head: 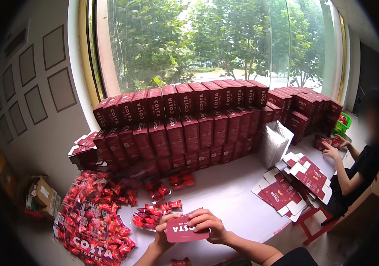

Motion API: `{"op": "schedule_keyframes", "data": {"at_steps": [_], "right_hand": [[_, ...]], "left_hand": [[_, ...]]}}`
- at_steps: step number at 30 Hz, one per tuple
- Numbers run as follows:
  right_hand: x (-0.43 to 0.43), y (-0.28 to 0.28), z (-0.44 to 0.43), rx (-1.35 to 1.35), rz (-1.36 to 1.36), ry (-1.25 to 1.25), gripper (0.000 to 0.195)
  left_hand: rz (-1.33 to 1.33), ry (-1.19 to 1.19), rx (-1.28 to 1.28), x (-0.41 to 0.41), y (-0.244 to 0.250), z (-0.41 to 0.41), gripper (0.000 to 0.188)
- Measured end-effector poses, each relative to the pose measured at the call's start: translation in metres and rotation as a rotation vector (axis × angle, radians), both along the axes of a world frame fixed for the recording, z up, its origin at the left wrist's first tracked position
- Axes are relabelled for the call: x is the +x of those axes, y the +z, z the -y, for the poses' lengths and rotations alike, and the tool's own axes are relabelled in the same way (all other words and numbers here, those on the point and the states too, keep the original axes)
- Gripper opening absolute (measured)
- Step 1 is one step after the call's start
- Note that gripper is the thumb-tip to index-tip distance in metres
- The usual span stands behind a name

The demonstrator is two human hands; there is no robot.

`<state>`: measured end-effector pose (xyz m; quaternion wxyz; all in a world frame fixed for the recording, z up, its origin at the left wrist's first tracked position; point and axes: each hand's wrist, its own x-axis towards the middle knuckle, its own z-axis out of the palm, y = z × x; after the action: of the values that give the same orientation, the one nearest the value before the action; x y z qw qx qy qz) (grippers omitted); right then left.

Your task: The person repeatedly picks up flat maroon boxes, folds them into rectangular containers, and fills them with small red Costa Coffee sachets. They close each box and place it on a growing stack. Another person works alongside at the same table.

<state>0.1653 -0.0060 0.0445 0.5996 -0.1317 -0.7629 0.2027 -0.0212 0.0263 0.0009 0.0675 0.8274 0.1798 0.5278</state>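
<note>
Before me I hold a maroon Costa Coffee carton (188,235) between both hands, just over the table's near edge. My left hand (163,234) grips its left end, and my right hand (211,224) lies over its top and right side with the fingers bent. A flap faces me with its lettering upside down; the carton's inside is hidden. Just beyond my left hand, a clear plastic tray (136,223) carries small sweets in red and dark wrappers (149,216). One loose red packet (180,262) lies below the carton at the picture's bottom edge.
A large clear bag of red-wrapped sweets (93,216) lies at left. Stacked maroon cartons (183,129) line the window side. Nested clear trays (274,143) and flat unfolded cartons (281,194) are at right. Beyond them a co-worker (356,169) handles a carton near a green basket (342,123).
</note>
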Motion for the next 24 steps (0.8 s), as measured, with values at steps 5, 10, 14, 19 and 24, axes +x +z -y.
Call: {"op": "schedule_keyframes", "data": {"at_steps": [5,10,14,19,24], "right_hand": [[0.009,0.017,0.001,-0.034,0.078,-0.010,0.027],[0.000,0.010,0.006,0.094,0.079,-0.141,0.040],[0.007,0.006,0.005,0.158,0.114,-0.204,0.029],[0.004,0.012,0.005,0.102,0.094,-0.102,0.027],[0.010,0.020,0.001,0.003,0.165,-0.044,0.023]], "left_hand": [[0.238,-0.148,-0.176,0.003,0.004,0.008,0.100],[0.142,-0.050,-0.050,0.002,0.001,0.012,0.096],[0.022,-0.033,0.013,0.002,0.007,0.021,0.097],[0.126,-0.072,0.091,0.001,-0.005,0.016,0.083],[0.047,-0.053,0.117,-0.005,0.001,0.013,0.051]]}}
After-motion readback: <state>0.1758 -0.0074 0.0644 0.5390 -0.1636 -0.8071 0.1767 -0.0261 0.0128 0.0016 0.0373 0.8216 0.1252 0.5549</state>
